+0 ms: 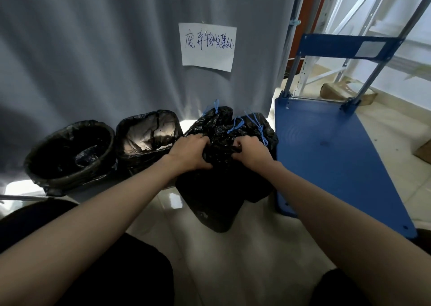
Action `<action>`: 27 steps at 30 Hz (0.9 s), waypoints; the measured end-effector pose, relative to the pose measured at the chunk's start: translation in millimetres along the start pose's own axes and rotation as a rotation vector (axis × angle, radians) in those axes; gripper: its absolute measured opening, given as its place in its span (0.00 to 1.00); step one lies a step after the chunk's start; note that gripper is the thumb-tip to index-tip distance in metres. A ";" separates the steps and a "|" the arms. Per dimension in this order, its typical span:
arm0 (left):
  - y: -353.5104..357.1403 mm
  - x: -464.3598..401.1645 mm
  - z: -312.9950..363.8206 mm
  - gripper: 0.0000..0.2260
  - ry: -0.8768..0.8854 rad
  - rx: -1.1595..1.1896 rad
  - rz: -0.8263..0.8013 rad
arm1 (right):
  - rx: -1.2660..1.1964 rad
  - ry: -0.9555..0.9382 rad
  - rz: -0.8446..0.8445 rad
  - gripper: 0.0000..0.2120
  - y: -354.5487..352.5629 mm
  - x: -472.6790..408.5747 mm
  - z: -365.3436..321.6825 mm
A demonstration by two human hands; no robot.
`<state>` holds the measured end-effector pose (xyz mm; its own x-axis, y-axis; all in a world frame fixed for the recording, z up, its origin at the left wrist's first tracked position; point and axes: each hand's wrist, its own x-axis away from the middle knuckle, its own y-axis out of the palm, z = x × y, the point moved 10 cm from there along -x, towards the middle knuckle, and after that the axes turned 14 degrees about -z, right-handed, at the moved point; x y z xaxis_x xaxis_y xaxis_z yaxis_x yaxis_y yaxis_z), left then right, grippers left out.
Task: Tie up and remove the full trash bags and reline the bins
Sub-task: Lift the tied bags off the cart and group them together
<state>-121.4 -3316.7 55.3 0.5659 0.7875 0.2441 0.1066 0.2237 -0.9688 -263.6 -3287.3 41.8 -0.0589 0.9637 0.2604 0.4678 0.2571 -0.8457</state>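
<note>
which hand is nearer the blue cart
Right. The right hand grips the black bag just beside the blue cart; the left hand grips the bag's far side, farther from it.

The bags (217, 142) are thin, crinkled, glossy black plastic with blue plastic drawstrings (235, 125). The curtain (93, 49) is matt grey cloth, its sign (207, 47) white paper. The cart (331, 156) has a smooth blue deck and metal handle tubes. The floor (233, 259) is glossy pale tile.

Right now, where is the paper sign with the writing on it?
In the head view the paper sign hangs on the grey curtain, upper middle, above the tied black trash bags and left of the blue cart.
</note>
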 end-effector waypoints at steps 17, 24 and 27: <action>-19.0 2.7 10.0 0.08 -0.019 -0.255 0.251 | 0.240 -0.071 0.313 0.07 -18.5 33.4 12.1; -21.4 -7.4 3.6 0.19 -0.050 -0.247 0.297 | 0.083 0.040 0.339 0.03 -18.9 22.0 30.9; -28.5 -5.5 24.9 0.17 0.078 -0.303 0.409 | 0.016 0.083 0.308 0.04 -13.5 14.8 37.7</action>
<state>-147.9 -3313.1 82.6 0.6690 0.7279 -0.1505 0.0890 -0.2795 -0.9560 -304.0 -3273.7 39.5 0.1560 0.9874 0.0274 0.4380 -0.0443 -0.8979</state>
